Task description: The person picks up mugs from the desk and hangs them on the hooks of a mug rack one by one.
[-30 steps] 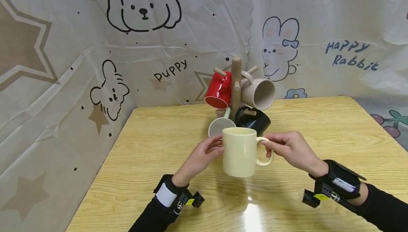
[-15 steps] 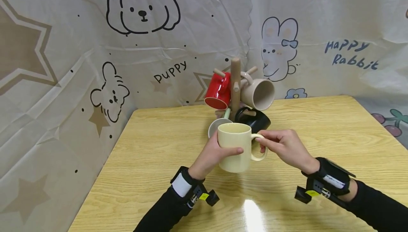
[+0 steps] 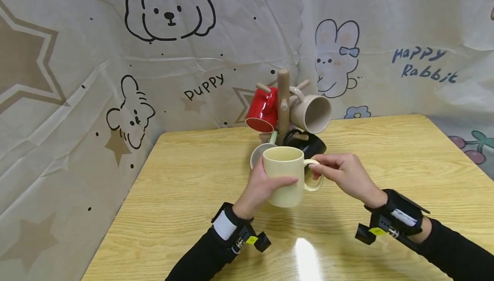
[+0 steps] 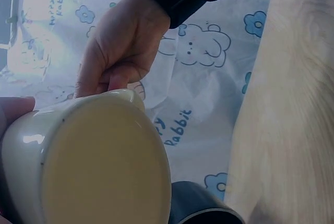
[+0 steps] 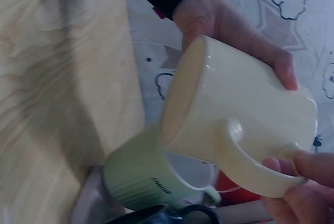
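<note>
A pale yellow mug is held upright above the table by both hands. My left hand grips its body from the left, thumb across the front and the other fingers hidden behind. On the right side, my right hand pinches the mug's handle near its top. The left wrist view looks up at the underside of the yellow mug. In the right wrist view, the handle passes between the right thumb and fingers.
Behind the yellow mug, a wooden mug tree stands on the table. On it hang a red mug, a beige mug, a black mug and a light green mug. A printed cloth backs the table.
My left hand has gone from touching the mug's side with its fingertips to gripping around the body. The mug has shifted slightly left and up in view, and the right hand moved along with it.
</note>
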The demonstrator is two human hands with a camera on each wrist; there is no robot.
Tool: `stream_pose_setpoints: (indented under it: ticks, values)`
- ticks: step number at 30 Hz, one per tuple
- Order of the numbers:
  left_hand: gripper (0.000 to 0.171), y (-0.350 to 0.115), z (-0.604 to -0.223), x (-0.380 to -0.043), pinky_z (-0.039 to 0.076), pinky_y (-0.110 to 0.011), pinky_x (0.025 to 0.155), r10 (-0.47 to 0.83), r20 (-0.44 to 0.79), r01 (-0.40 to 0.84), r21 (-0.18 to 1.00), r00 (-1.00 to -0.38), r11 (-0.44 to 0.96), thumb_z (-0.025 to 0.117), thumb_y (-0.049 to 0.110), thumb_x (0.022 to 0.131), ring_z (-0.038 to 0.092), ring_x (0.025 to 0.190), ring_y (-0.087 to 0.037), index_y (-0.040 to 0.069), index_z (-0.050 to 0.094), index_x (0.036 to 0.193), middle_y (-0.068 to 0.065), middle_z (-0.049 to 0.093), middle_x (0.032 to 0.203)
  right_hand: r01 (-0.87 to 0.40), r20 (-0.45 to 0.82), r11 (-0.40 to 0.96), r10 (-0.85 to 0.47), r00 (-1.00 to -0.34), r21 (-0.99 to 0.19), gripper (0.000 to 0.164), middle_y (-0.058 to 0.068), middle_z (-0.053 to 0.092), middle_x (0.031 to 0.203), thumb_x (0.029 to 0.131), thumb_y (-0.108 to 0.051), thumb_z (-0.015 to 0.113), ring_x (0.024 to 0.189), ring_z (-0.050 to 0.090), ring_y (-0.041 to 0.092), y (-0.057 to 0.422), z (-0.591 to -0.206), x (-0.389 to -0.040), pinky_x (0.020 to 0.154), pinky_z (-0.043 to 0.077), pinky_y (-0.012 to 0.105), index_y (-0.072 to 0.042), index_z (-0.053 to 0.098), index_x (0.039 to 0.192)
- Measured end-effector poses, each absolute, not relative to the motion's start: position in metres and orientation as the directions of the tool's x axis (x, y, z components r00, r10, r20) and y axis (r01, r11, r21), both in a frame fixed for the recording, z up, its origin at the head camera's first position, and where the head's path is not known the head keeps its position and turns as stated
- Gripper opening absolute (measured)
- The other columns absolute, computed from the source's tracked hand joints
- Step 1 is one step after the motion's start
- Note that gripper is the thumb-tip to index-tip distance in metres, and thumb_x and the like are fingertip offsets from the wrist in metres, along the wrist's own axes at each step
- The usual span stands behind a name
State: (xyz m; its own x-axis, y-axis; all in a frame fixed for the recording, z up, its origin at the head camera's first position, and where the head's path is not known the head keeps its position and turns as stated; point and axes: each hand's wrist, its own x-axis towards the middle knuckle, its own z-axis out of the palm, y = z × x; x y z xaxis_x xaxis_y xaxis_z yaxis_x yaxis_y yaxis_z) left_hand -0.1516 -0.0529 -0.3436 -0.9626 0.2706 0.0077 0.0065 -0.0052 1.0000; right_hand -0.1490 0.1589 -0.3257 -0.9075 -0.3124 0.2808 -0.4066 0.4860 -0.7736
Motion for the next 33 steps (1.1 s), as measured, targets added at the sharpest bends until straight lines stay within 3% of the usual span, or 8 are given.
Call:
stream_pose_setpoints:
  ticks: [5, 9, 12, 16, 23, 27, 33]
  values:
    - [0.071, -0.053, -0.339, -0.153, 0.049, -0.034, 0.082, 0.279, 0.033, 0.03, 0.999, -0.96, -0.014, 0.075, 0.014, 0.073, 0.053, 0.1, -0.02, 0.019, 0.035, 0.131, -0.01, 0.051, 0.117, -0.311, 0.165, 0.452, -0.334, -0.928, -0.836, 0.029, 0.009, 0.07, 0.081, 0.088, -0.024, 0.062, 0.076, 0.065, 0.009, 0.162, -0.318, -0.151, 0.071, 0.05, 0.02, -0.002, 0.067, 0.105]
    - [0.072, -0.054, -0.334, -0.153, 0.049, -0.034, 0.082, 0.271, 0.036, 0.033, 0.999, -0.962, -0.017, 0.075, 0.014, 0.073, 0.052, 0.101, -0.02, 0.02, 0.033, 0.132, -0.008, 0.05, 0.119, -0.237, 0.089, 0.392, -0.359, -0.929, -0.889, 0.037, 0.011, 0.07, 0.099, 0.09, -0.027, 0.058, 0.089, 0.063, 0.003, 0.168, -0.313, -0.153, 0.081, 0.049, 0.021, 0.0, 0.062, 0.115]
    - [0.071, -0.056, -0.326, -0.154, 0.049, -0.034, 0.083, 0.257, 0.039, 0.027, 0.998, -0.966, -0.049, 0.074, 0.012, 0.073, 0.052, 0.102, -0.02, 0.019, 0.035, 0.132, -0.008, 0.05, 0.12, -0.204, 0.087, 0.325, -0.34, -0.936, -0.923, 0.042, 0.001, 0.068, 0.109, 0.094, -0.031, 0.052, 0.097, 0.061, 0.0, 0.176, -0.311, -0.157, 0.085, 0.049, 0.02, 0.001, 0.058, 0.12]
    - [0.067, -0.06, -0.312, -0.156, 0.048, -0.035, 0.084, 0.221, 0.069, 0.044, 0.992, -0.973, -0.118, 0.071, 0.01, 0.073, 0.052, 0.103, -0.02, 0.016, 0.038, 0.13, -0.01, 0.051, 0.12, -0.225, 0.181, 0.148, -0.261, -0.948, -0.963, 0.042, -0.009, 0.068, 0.103, 0.097, -0.033, 0.044, 0.095, 0.064, 0.001, 0.192, -0.311, -0.162, 0.081, 0.051, 0.018, 0.001, 0.06, 0.115]
    - [0.059, -0.066, -0.295, -0.16, 0.045, -0.035, 0.087, 0.112, 0.204, 0.15, 0.917, -0.973, -0.37, 0.064, 0.014, 0.073, 0.051, 0.101, -0.017, 0.012, 0.039, 0.126, -0.004, 0.051, 0.113, -0.27, 0.312, -0.288, -0.109, -0.944, -0.919, 0.03, -0.002, 0.071, 0.087, 0.098, -0.024, 0.043, 0.081, 0.068, 0.008, 0.213, -0.316, -0.17, 0.07, 0.054, 0.019, -0.009, 0.069, 0.093]
    - [0.05, -0.059, -0.295, -0.166, 0.045, -0.033, 0.085, 0.018, 0.235, 0.193, 0.839, -0.972, -0.508, 0.063, 0.015, 0.074, 0.053, 0.097, -0.016, 0.01, 0.045, 0.12, -0.001, 0.053, 0.106, -0.278, 0.315, -0.354, -0.051, -0.948, -0.893, 0.03, 0.0, 0.07, 0.082, 0.097, -0.024, 0.044, 0.076, 0.068, 0.009, 0.216, -0.318, -0.172, 0.067, 0.054, 0.019, -0.008, 0.069, 0.09]
    - [0.046, -0.045, -0.301, -0.174, 0.045, -0.033, 0.086, -0.06, 0.156, 0.161, 0.789, -0.986, -0.593, 0.06, 0.015, 0.078, 0.054, 0.098, -0.016, 0.011, 0.045, 0.121, -0.002, 0.054, 0.107, -0.289, 0.307, -0.337, 0.001, -0.952, -0.896, 0.028, -0.001, 0.069, 0.079, 0.096, -0.023, 0.047, 0.073, 0.067, 0.008, 0.22, -0.318, -0.174, 0.065, 0.053, 0.018, -0.008, 0.069, 0.087]
